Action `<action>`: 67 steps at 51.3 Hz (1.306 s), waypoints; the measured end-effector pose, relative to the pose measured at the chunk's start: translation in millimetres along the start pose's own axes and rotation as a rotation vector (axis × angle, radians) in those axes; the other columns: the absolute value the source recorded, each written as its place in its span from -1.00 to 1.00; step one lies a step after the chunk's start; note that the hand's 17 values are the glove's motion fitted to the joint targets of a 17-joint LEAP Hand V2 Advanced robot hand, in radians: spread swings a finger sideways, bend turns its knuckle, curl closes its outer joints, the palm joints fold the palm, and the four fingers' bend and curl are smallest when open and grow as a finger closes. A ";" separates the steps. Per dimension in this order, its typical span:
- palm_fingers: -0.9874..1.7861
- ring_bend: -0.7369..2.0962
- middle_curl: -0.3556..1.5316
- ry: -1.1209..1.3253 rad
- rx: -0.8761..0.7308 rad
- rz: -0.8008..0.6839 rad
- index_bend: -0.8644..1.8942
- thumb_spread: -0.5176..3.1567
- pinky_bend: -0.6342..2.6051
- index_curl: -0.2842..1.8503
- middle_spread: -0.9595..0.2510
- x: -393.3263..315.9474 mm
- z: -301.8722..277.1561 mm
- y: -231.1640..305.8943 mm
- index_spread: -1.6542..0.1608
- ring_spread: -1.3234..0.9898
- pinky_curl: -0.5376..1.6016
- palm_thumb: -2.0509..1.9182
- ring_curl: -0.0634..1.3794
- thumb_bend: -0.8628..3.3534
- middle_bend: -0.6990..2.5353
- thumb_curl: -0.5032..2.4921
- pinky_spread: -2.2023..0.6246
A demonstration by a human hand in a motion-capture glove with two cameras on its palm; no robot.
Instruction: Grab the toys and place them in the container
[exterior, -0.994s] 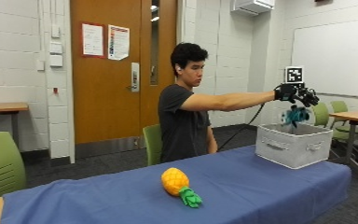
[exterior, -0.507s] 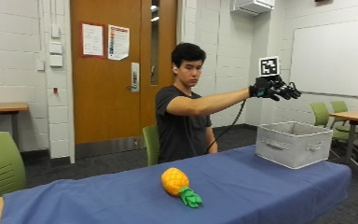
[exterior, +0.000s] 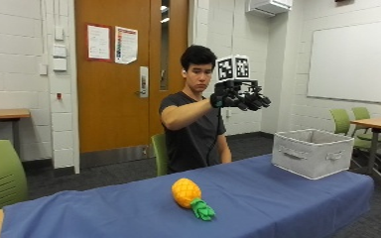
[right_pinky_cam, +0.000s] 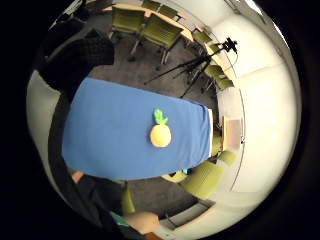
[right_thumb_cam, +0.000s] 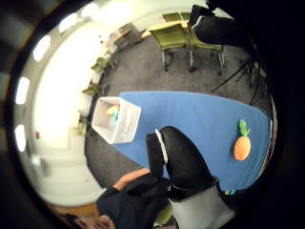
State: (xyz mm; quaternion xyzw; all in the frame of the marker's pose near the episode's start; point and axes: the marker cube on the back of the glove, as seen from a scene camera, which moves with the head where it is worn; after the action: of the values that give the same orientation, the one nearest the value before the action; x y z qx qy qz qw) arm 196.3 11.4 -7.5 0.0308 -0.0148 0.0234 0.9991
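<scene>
Fingers [exterior: 253,101] on the gloved right hand [exterior: 238,97] hang loosely curled, holding nothing, high above the worktop [exterior: 276,198]. Between pickups, it seems. One toy, the pineapple [exterior: 190,197], lies on the blue cloth, well apart from the container [exterior: 311,158], which already holds something colourful, hard to make out. Next move: bring the hand down over the pineapple and grasp it.

A classroom or meeting room is shown: painted block walls, a whiteboard [exterior: 355,62], a wooden door [exterior: 128,74] with posted notices, green chairs [exterior: 349,121] set at plain tables, grey carpet, and a wall-mounted air conditioner [exterior: 268,7].
</scene>
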 end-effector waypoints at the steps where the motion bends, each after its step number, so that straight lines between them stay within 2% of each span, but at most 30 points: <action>1: -0.23 0.05 -0.09 0.000 -0.001 0.010 -0.21 -0.03 0.06 -0.19 0.28 7.4 1.2 1.5 0.38 -0.06 -0.17 0.02 -0.52 -0.60 -0.36 -0.43 0.48; 12: -0.23 -0.01 -0.10 0.016 -0.022 0.099 -0.21 -0.03 0.02 -0.19 0.26 75.6 37.5 16.2 0.37 -0.08 -0.19 0.02 -0.55 -0.60 -0.37 -0.45 0.52; 31: -0.29 -0.15 -0.14 -0.008 -0.181 0.242 -0.23 -0.05 0.04 -0.22 0.26 169.5 168.4 43.3 0.36 -0.05 -0.18 0.02 -0.62 -0.61 -0.43 -0.47 0.56; 43: -0.32 -0.24 -0.17 0.004 -0.287 0.275 -0.25 -0.06 0.05 -0.25 0.29 185.9 223.0 61.5 0.36 -0.01 -0.18 0.02 -0.65 -0.61 -0.46 -0.48 0.57; 57: -0.33 -0.25 -0.23 0.025 -0.386 0.293 -0.25 -0.06 0.06 -0.29 0.32 196.4 264.6 80.0 0.37 0.00 -0.17 0.02 -0.62 -0.61 -0.48 -0.49 0.57; 67: -0.30 -0.26 -0.28 0.019 -0.356 0.290 -0.23 -0.06 0.11 -0.30 0.36 201.1 269.5 106.8 0.37 0.02 -0.16 0.04 -0.60 -0.60 -0.50 -0.48 0.55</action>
State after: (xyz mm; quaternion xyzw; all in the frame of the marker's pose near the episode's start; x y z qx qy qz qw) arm 384.4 110.4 274.1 -0.1486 -0.0136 0.1642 0.9751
